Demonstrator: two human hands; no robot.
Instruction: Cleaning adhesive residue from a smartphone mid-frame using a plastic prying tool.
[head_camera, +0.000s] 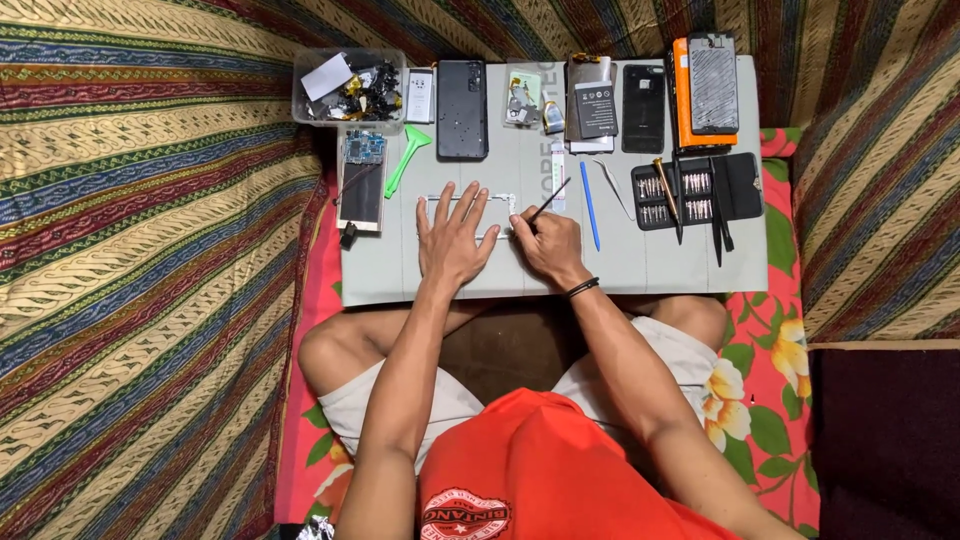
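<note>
On mat (640, 265) front edge, L hand (455, 240) pins phone frame (470, 205); R hand (550, 245) probes w/ tool (550, 200).

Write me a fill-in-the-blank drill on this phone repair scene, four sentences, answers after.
1. The left hand presses flat on a white phone ____.
2. The right hand holds a thin black ____.
3. The pry tool left of the black phone is ____ in colour.
4. The clear tub of parts stands at the mat's far ____ corner.

Answers: frame; tool; green; left
</note>
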